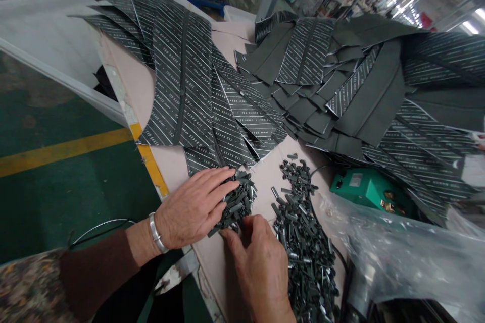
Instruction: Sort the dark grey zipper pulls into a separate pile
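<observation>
My left hand lies flat, fingers stretched out, on the left side of a small heap of dark metal zipper pulls on the pinkish table. My right hand comes in from below with its fingers curled at the heap's lower edge; what they pinch is hidden. A longer pile of the same dark pulls runs down the table just right of my right hand. Above both hands lie stacks of dark striped printed fabric panels with zipper strips.
More dark panels and plain grey pieces are piled at the back right. A green device sits under them, beside crumpled clear plastic. The table's left edge drops to a green floor with a yellow line.
</observation>
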`<state>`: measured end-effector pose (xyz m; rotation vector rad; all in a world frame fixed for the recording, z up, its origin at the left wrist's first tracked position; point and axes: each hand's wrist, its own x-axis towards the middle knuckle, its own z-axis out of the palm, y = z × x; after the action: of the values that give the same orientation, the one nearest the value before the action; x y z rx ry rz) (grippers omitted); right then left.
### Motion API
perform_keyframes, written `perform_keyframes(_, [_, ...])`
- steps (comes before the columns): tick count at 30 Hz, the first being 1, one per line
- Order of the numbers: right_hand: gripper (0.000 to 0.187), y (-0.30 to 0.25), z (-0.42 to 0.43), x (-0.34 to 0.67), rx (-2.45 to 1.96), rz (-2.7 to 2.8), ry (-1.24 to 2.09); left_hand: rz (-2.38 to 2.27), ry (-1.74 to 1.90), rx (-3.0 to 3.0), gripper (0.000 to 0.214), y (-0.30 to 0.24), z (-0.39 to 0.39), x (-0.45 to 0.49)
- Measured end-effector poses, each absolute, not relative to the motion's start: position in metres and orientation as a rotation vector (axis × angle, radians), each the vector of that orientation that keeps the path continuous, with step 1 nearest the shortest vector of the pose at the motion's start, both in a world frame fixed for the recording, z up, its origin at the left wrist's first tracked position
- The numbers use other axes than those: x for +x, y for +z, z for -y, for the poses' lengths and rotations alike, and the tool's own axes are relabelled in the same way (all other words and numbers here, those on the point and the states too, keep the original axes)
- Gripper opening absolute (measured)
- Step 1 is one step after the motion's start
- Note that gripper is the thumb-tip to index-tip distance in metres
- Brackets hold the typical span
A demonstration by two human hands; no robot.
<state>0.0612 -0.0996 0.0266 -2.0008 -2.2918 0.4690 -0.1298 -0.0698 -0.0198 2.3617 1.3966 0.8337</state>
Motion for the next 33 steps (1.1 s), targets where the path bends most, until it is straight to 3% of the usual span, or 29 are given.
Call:
perform_keyframes(4, [0.007,0.027,0.094,0.072,-1.955,2.306,0.667,-1.404,0.828,2.349,0.042,-0.02,0.07,-0.13])
perform_keyframes(12, [0.006,0.032,0.086,0.088,-1.852,2.478,0.821,-1.402,0.823,2.343,0.042,-0.02,0.07,-0.13])
perform_keyframes(21, [0.022,0.048,0.087,0.144,-1.932,2.512,0.699,-1.393,0.853,2.323,0.041,-0.02,0.07,-0.13])
perform_keyframes(24, [0.015,0.053,0.086,0.149,-1.914,2.597,0.56,-1.398,0.869,2.321,0.042,-0.02,0.07,-0.131])
perform_keyframes(26, [0.014,0.053,0.089,0.137,-1.833,2.548,0.465,-1.393,0.865,2.321,0.042,-0.021,0.07,-0.131])
perform_keyframes(33, [0.028,0.032,0.106,0.062,-1.714,2.422,0.613,-1.383,0.816,2.309,0.042,-0.022,0.071,-0.132])
